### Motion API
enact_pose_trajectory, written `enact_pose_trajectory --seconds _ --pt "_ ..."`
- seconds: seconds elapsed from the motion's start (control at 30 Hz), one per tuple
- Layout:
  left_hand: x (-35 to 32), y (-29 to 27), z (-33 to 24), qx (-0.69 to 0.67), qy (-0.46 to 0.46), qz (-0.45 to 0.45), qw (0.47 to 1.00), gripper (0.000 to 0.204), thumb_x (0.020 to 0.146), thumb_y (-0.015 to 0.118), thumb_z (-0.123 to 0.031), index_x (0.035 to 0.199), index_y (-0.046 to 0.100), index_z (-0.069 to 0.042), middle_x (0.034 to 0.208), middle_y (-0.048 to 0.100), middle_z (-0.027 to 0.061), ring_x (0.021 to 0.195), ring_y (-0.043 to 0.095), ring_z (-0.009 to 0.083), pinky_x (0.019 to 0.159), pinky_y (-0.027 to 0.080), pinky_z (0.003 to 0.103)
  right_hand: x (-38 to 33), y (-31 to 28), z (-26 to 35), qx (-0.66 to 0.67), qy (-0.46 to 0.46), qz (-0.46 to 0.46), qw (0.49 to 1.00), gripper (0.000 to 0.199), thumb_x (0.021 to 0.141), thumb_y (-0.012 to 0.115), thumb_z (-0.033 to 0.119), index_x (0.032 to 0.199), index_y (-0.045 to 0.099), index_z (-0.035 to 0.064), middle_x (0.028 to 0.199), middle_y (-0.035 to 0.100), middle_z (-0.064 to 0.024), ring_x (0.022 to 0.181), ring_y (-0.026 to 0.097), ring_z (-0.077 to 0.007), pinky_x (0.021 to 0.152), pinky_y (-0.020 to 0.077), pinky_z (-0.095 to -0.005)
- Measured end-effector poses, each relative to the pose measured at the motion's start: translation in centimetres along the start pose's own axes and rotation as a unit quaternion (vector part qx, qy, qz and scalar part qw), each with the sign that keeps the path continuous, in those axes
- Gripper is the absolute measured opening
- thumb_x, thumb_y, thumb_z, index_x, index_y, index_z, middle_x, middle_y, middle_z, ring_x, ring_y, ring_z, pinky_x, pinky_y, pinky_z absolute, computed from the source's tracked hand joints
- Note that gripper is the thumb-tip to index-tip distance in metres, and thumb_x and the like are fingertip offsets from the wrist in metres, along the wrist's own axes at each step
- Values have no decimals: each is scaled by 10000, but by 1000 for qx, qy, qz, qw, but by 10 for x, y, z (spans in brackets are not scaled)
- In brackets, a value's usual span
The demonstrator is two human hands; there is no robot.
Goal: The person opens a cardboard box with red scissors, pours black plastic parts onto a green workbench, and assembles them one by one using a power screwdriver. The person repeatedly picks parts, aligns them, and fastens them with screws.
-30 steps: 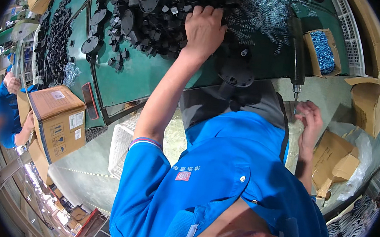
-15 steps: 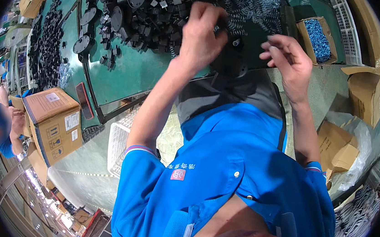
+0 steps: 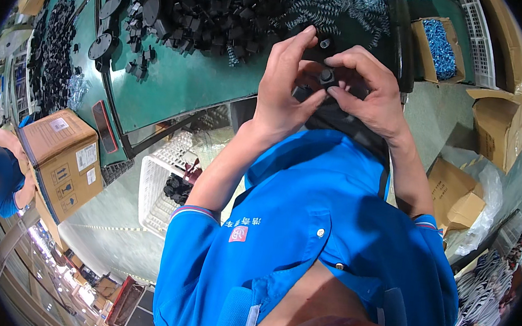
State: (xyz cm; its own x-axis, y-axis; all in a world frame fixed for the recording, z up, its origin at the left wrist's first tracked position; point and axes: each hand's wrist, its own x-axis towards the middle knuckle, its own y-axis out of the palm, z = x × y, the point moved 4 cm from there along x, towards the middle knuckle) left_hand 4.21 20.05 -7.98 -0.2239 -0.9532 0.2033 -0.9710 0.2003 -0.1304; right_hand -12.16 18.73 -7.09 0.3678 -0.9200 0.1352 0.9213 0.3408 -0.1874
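In front of my waist, at the table's near edge, my two hands are close together. My right hand [image 3: 372, 89] pinches a small black plastic part with a round knob [image 3: 328, 76] between thumb and forefinger. My left hand [image 3: 281, 83] is curled beside it, its thumb close to that part. A small black block [image 3: 302, 92] shows inside the left hand's curl, partly hidden by the fingers. Beyond the hands lie a heap of black plastic blocks [image 3: 224, 18] and a tangle of metal springs [image 3: 351, 8] on the green table [image 3: 174, 85].
At right stands an open carton of small blue-silver parts [image 3: 438, 48]. Round black discs [image 3: 101, 46] line the heap's left side. A white basket [image 3: 153, 206] with black parts sits below the table. A large carton [image 3: 63, 163] is at left, with another person [image 3: 2, 169] beyond.
My hands have come together, the left moving nearer to me and the right moving left. The knobbed black part now shows in the right fingers. The view has shifted slightly.
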Motion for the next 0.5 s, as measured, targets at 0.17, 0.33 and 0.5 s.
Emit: enact_pose_trajectory --seconds 0.17,0.33,0.5 --pt "4 -24 10 209 23 -70 975 448 758 667 44 1199 605 2 1163 590 163 1062 621 294 877 515 353 -9 -1 -2 5 -37 17 999 312 750 705 -50 1041 641 39 974 566 -30 813 588 -99 680 487 -217" --pt "6 -12 29 332 -10 -63 941 471 729 802 -190 1143 649 -24 1132 632 157 978 630 312 780 523 362 -15 -4 -9 44 -11 31 998 294 743 696 -67 1013 639 34 1009 581 -34 849 598 -101 714 504 -237" --pt "15 0 37 342 -76 -15 936 639 661 839 -293 1177 613 8 1070 627 208 972 630 370 823 520 424 -27 -7 -16 158 84 -11 984 259 783 658 -94 1020 639 8 1031 578 -31 849 617 -104 719 534 -233"
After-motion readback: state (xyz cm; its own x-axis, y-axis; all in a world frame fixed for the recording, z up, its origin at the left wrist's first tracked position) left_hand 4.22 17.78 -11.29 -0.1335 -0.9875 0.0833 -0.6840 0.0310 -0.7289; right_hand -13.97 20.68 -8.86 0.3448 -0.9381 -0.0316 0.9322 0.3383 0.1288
